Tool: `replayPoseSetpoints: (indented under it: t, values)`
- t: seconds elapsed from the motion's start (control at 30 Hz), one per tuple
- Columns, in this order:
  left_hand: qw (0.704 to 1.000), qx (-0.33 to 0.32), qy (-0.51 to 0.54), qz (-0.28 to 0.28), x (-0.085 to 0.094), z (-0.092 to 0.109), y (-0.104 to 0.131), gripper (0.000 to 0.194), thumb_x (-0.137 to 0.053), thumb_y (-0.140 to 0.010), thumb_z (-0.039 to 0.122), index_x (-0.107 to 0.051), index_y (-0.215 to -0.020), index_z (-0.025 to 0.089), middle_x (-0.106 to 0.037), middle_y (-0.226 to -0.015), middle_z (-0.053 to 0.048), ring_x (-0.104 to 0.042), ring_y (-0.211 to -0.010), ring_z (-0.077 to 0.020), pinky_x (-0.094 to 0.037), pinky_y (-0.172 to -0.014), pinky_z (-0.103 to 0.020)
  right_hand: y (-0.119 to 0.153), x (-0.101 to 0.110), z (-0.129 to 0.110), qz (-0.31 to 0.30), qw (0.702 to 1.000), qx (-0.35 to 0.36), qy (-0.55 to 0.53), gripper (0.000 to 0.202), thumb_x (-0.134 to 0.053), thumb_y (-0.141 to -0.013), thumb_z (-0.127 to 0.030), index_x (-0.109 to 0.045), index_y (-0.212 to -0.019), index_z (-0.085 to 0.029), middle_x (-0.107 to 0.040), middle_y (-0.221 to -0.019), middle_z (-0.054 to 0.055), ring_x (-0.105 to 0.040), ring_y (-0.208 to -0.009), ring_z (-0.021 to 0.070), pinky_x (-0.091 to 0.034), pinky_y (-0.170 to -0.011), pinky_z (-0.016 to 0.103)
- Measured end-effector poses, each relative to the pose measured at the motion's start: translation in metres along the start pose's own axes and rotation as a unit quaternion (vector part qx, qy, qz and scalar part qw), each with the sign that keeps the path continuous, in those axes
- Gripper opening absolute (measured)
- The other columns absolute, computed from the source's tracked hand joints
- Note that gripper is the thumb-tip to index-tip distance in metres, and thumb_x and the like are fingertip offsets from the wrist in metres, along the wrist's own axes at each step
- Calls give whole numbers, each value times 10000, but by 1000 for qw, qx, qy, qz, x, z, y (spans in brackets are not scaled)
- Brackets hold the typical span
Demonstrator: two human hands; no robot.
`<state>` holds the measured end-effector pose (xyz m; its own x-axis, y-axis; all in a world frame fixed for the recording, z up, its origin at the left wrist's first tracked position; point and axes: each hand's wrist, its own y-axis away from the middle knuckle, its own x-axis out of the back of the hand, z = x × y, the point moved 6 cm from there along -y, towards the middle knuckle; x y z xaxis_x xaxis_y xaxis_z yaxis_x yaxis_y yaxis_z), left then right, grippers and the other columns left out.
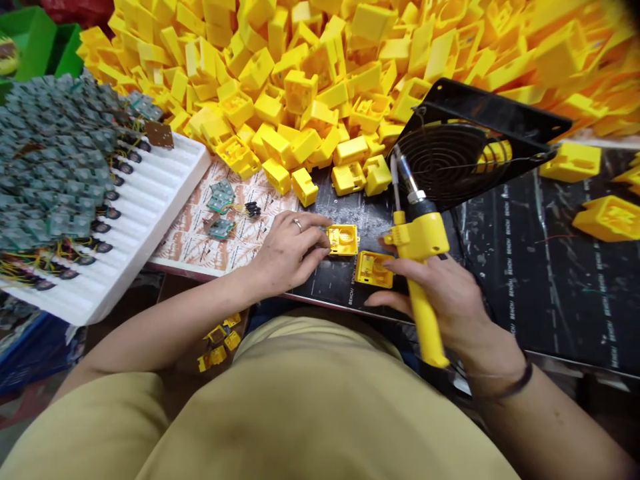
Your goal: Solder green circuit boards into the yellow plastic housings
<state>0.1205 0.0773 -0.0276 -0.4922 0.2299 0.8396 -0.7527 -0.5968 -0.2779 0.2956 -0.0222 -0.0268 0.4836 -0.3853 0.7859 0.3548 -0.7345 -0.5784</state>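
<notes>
My left hand (295,250), with a ring on one finger, has its fingertips on the left edge of an open yellow housing (343,240) on the black bench mat. A second open yellow housing (375,269) lies just to the right and nearer to me. My right hand (440,287) is wrapped round a yellow soldering gun (424,267), its metal tip pointing up and away. The thumb and a finger of that hand reach toward the second housing; whether they touch it I cannot tell.
A large heap of yellow housings (300,87) spans the back. A black fan (445,160) stands behind the soldering gun. Left is a white foam tray (165,193) with many circuit boards (55,160). Two loose boards (221,197) lie beside my left hand.
</notes>
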Motion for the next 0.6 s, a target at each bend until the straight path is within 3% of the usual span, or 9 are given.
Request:
replayPoseSetpoints:
  t: [0.1, 0.17, 0.27, 0.33, 0.47, 0.53, 0.6]
  values:
    - [1000, -17, -1, 0, 2, -4, -2, 162, -522, -951, 235, -645, -857, 189, -742, -890, -33, -635, -1108, -213, -356, -1086, -456, 2, -8, 6, -30, 999, 9, -14, 339, -688, -921, -299, -512, -1193, -198, -689, -1025, 56, -681, -916, 197, -571, -914, 396]
    - [1000, -22, -10, 6, 3, -8, -2, 154, -541, -942, 236, -656, -848, 196, -729, -826, -15, -634, -1088, -211, -319, -1123, -484, -2, -7, 13, -28, 1000, -1, -2, 348, -690, -914, -232, -511, -1211, -202, -683, -1050, 62, -673, -921, 200, -535, -990, 442]
    - [999, -43, -30, 16, 2, -10, -3, 139, -564, -934, 235, -676, -856, 203, -729, -834, -7, -636, -1045, -205, -296, -1137, -508, -21, -12, 18, -30, 999, -2, -30, 429, -720, -893, -322, -503, -1238, -185, -661, -1092, 95, -655, -1008, 234, -469, -1075, 489]
    - [997, -55, -43, 22, 2, -9, -4, 142, -568, -931, 233, -685, -855, 209, -721, -822, -3, -634, -1023, -209, -293, -1132, -523, -36, -21, 16, -37, 997, 26, -59, 405, -683, -920, -328, -489, -1245, -182, -659, -1061, 84, -650, -1013, 225, -487, -1052, 454]
    - [997, -57, -44, 16, 6, -7, -4, 167, -555, -929, 240, -688, -838, 194, -720, -901, -39, -628, -1034, -222, -344, -1100, -508, -51, -40, 6, -48, 997, 50, -45, 284, -586, -967, -239, -504, -1229, -167, -651, -897, 35, -653, -825, 191, -533, -953, 445]
    - [999, -47, -21, -1, 8, -7, -1, 173, -552, -924, 239, -685, -832, 179, -717, -1002, -69, -628, -1050, -217, -415, -1041, -444, -49, -38, -2, -34, 998, 36, -40, 288, -611, -966, -288, -529, -1208, -155, -652, -846, 24, -650, -758, 187, -526, -964, 487]
    - [999, -33, 3, -19, 9, -7, 2, 172, -548, -918, 231, -680, -822, 173, -715, -1033, -73, -634, -1043, -208, -449, -996, -400, -44, -22, -11, 8, 999, 21, -45, 284, -678, -930, -306, -566, -1151, -166, -668, -818, 8, -650, -716, 164, -530, -967, 442]
